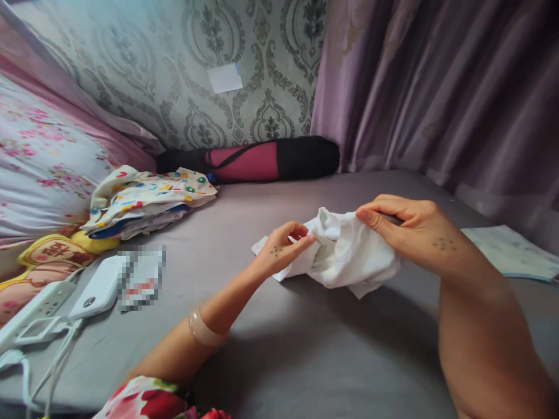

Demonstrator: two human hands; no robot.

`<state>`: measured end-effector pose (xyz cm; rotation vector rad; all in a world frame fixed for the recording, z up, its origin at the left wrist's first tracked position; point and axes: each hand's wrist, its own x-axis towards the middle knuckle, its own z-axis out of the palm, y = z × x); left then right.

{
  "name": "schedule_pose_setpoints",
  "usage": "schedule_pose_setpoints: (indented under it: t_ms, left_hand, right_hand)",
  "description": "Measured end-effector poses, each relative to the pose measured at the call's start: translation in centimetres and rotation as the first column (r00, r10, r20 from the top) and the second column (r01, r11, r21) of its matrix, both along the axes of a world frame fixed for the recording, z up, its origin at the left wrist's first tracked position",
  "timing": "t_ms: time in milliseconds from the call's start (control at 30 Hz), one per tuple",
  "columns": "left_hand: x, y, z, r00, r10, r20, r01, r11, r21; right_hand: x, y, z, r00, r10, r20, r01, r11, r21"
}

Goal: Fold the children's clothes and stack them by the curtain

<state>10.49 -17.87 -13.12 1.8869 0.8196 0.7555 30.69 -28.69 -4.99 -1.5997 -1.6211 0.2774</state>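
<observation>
A crumpled white shirt (362,256) is held up just over the grey bed sheet, its neckline band showing near the middle. My left hand (282,247) pinches the cloth on its left side between thumb and fingers. At the upper right edge, my right hand (406,230) grips the fabric, thumb on the near side and fingers curled behind. Part of the shirt hangs down between and below the hands, and its lower folds are bunched.
Folded patterned clothes (151,198) lie in a pile at the left. Closer stand a power strip (43,305), a white power bank (98,288) and cables. A pink-and-black long bag (248,162) lies along the wall. A pale flat packet (510,250) is at the right, by purple curtains (393,87).
</observation>
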Motion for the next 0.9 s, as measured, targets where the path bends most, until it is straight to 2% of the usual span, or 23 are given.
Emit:
schedule_pose_setpoints:
  t_ms: [100,233,300,467,633,700,800,900]
  left_hand:
    - [0.5,-0.1,-0.2,0.999,-0.027,-0.032,0.026,0.999,-0.033]
    - [0.3,0.4,-0.6,0.992,-0.103,0.068,0.115,0.972,-0.207]
    - [-0.4,0.9,-0.4,0.991,-0.089,0.104,0.112,0.962,-0.247]
    - [-3.3,2.2,1.4,0.992,0.083,0.099,-0.058,0.970,-0.238]
    - [-5.8,2.6,3.9,0.978,0.093,0.186,-0.043,0.966,-0.256]
    - [-6.6,2.6,5.0,0.971,0.108,0.211,-0.064,0.976,-0.208]
    - [-7.8,3.0,6.5,0.966,0.159,0.202,-0.159,0.987,-0.015]
    - [-9.0,3.7,8.1,0.959,0.228,0.171,-0.266,0.933,0.245]
  right_hand:
    - [0.0,0.0,0.0,1.000,-0.005,0.008,0.005,1.000,-0.008]
    - [0.3,0.0,0.0,1.000,0.001,0.009,-0.001,0.999,-0.034]
    - [0.6,0.0,0.0,1.000,0.009,0.027,-0.008,0.999,-0.052]
    - [1.4,0.4,0.6,0.990,0.054,0.132,-0.044,0.996,-0.076]
    - [1.3,1.6,1.5,0.962,0.144,0.233,-0.128,0.988,-0.081]
    - [1.0,2.3,1.8,0.952,0.158,0.263,-0.150,0.987,-0.048]
    - [0.5,3.7,2.3,0.944,0.158,0.289,-0.172,0.985,0.024]
    - [-0.1,5.2,2.7,0.962,0.119,0.247,-0.142,0.987,0.076]
